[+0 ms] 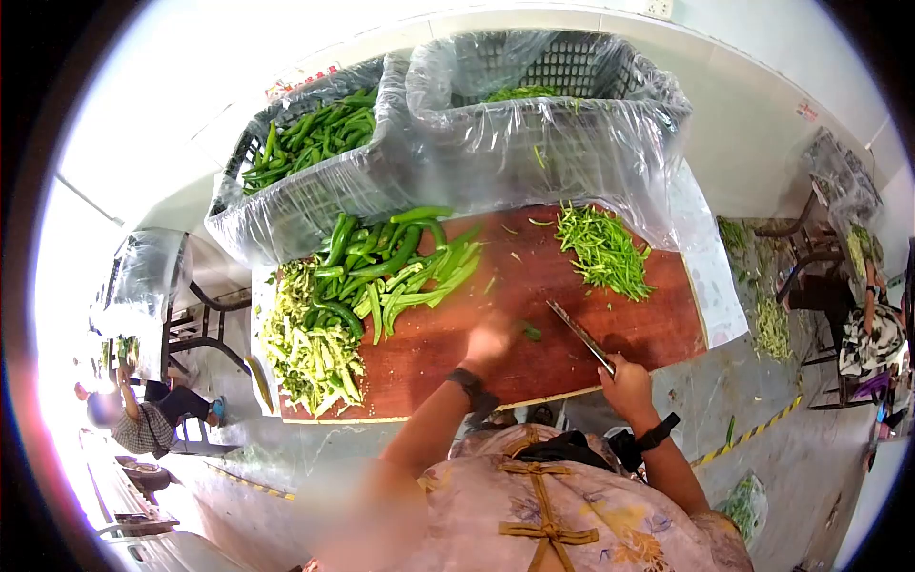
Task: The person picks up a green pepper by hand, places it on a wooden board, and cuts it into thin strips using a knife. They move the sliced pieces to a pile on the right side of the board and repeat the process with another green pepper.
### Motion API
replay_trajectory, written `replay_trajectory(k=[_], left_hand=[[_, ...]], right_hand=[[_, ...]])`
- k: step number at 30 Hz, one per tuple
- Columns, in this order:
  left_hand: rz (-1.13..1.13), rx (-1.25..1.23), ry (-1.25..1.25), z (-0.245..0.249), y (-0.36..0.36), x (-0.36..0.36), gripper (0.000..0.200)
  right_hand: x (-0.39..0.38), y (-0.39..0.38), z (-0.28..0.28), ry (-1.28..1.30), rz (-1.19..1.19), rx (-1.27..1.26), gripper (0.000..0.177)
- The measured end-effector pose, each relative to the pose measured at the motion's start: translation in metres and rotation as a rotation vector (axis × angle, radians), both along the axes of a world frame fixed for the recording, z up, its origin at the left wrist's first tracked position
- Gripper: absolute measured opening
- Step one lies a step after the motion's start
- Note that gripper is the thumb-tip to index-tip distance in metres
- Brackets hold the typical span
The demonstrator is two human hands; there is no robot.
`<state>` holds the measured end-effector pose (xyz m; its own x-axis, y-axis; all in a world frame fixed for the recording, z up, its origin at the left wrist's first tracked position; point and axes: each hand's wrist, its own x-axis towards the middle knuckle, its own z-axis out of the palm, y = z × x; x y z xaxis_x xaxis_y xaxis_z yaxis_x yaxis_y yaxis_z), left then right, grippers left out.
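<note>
My right hand (626, 383) is closed around the handle of a knife (579, 334), its blade angled up and left over the red-brown cutting board (429, 367). Smeared by motion, my left hand (490, 339) is low over the middle of the board, and its fingers cannot be made out. Just right of it lies a small green pepper piece (531, 331). Whole green peppers (381, 250) and split pepper halves (419, 286) are heaped on the left, beside a pile of pale seedy pepper cores (313, 367). Thin green pepper strips (602, 253) form a pile at the right.
Behind the board stand two plastic-lined crates: the left crate (305, 210) holds whole peppers, the right crate (572, 143) some green strips. Other people sit at the far left (148, 419) and far right (867, 334). A plastic bag (745, 505) with greens rests on the floor.
</note>
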<state>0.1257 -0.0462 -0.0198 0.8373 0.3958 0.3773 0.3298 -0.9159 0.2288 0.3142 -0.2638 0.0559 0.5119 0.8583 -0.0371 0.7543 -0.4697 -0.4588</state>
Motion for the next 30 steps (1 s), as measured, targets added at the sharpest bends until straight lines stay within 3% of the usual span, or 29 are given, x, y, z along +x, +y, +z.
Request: replay_trajectory(k=[1, 10, 19, 30], left_hand=[[-0.011, -0.034, -0.111, -0.002, -0.006, 0.005, 0.024], [-0.084, -0.164, -0.068, 0.019, -0.037, 0.019, 0.037], [-0.06, 0.02, 0.112, 0.034, -0.043, 0.03, 0.045], [-0.103, -0.033, 0.109, 0.027, -0.042, 0.036, 0.046]], right_hand=[[0.0, 0.0, 0.001, 0.005, 0.001, 0.004, 0.026], [0.003, 0.003, 0.0, -0.005, 0.025, 0.014, 0.025], [-0.006, 0.016, 0.017, 0.006, 0.04, -0.051, 0.025], [-0.006, 0.018, 0.014, -0.048, 0.028, -0.057, 0.024]])
